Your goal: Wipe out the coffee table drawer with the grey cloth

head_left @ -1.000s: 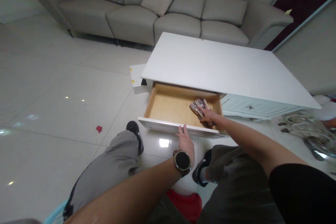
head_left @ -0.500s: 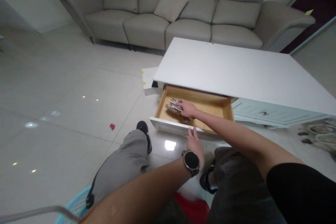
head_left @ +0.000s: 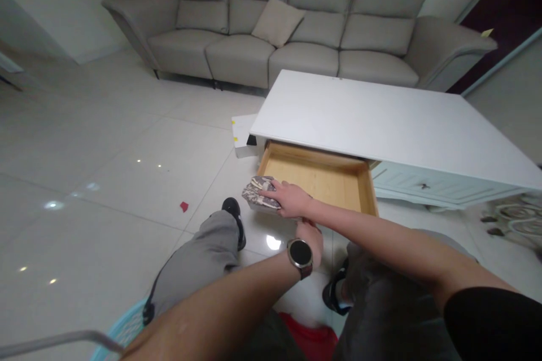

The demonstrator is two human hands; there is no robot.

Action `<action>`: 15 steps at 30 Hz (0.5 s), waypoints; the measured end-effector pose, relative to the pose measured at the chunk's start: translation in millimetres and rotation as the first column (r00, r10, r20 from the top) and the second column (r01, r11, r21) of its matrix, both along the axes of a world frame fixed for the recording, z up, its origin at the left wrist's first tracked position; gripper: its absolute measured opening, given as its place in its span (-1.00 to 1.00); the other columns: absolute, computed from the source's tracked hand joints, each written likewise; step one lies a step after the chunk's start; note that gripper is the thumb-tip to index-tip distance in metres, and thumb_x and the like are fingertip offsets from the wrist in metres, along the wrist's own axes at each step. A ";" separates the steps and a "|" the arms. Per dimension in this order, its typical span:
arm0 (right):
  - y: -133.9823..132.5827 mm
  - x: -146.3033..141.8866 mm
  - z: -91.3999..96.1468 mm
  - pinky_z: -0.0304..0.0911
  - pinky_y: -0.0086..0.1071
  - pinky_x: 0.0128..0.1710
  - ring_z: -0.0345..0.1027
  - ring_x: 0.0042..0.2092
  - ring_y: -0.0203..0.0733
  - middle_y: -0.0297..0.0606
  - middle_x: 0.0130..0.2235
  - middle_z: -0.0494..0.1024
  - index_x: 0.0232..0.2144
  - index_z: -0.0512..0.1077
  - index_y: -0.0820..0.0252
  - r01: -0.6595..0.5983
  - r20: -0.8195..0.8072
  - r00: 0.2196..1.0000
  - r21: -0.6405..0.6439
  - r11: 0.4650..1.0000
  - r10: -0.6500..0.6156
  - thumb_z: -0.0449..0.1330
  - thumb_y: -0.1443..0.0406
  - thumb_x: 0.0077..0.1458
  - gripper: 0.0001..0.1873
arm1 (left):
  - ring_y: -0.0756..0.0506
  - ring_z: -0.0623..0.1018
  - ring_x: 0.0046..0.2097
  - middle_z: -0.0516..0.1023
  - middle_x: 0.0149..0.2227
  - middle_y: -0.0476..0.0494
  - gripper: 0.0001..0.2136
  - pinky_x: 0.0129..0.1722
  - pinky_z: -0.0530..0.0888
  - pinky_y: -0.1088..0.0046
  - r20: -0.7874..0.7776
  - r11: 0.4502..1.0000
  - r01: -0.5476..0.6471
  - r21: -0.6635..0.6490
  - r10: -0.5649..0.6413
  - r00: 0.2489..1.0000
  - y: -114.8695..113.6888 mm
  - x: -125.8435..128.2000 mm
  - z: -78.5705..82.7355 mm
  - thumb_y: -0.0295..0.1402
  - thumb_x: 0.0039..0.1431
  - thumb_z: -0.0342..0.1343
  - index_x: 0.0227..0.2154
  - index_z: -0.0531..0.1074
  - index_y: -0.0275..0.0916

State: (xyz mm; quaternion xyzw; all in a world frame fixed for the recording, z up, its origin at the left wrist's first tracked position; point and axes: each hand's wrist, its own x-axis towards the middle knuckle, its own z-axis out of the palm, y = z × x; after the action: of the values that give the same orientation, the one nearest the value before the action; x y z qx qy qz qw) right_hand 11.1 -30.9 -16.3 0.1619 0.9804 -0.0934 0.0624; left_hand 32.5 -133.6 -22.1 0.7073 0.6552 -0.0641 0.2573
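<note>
A wooden drawer (head_left: 322, 178) with a white front is pulled out of the white coffee table (head_left: 381, 113). My right hand (head_left: 292, 198) holds a folded, grey-and-white patterned cloth (head_left: 259, 192) against the top edge of the drawer front, near its left end. Some of the cloth lies beneath the fingers. Just below, my left hand (head_left: 310, 241), with a watch (head_left: 300, 253) at the wrist, is closed at the middle of the drawer front. Its fingertips and whatever part of the front they grip are hidden.
A grey sofa (head_left: 237, 48) stands behind the table. To the drawer's left, a white box (head_left: 243, 149) sits on the floor. A red scrap (head_left: 183, 207) lies on the tiles. A blue basket (head_left: 127, 324) and a red item (head_left: 309, 338) are near my legs.
My right hand has brought the cloth from inside the drawer up onto its front edge, towards me. My left hand's raised fingers have curled in at the drawer front.
</note>
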 end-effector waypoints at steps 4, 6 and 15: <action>7.9 46.9 0.0 0.30 -0.16 -0.02 0.34 0.01 0.04 -0.06 0.25 0.24 0.41 0.08 -0.15 0.084 -0.009 0.996 -0.020 0.996 -0.084 0.30 0.20 0.00 -0.06 | -0.29 0.47 0.22 0.46 0.23 -0.46 -0.57 0.05 0.50 0.20 -0.055 0.992 0.118 -0.053 -0.121 0.991 -8.7 5.2 18.7 -0.54 0.25 -0.03 0.11 0.56 -0.30; 8.2 77.1 -0.1 0.29 -0.13 0.01 0.33 0.04 0.07 -0.04 0.25 0.24 0.41 0.08 -0.14 0.117 0.002 0.993 -0.012 0.993 -0.117 0.31 0.20 -0.01 -0.05 | -0.28 0.48 0.21 0.45 0.25 -0.37 -0.62 0.07 0.51 0.21 -0.013 0.970 0.229 -0.075 -0.231 0.973 -12.6 4.6 33.2 -0.37 0.24 0.08 0.08 0.57 -0.22; 19.8 252.5 -3.9 0.26 -0.10 0.09 0.31 0.15 0.14 -0.06 0.30 0.22 0.37 0.15 -0.15 0.392 0.092 0.916 0.007 0.920 -0.391 0.29 0.29 -0.08 -0.06 | -0.25 0.57 0.10 0.58 0.11 -0.32 -0.63 0.04 0.47 0.29 -0.011 0.977 0.197 0.076 -0.197 0.980 15.5 -92.6 89.3 -0.23 0.29 0.07 0.08 0.51 -0.22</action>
State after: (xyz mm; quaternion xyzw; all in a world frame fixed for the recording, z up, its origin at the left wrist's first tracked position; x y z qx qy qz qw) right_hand 263.6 -11.1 -20.3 0.3585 0.9237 -0.1019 0.0885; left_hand -60.1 -118.1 67.2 0.7781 0.5843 -0.0651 0.2211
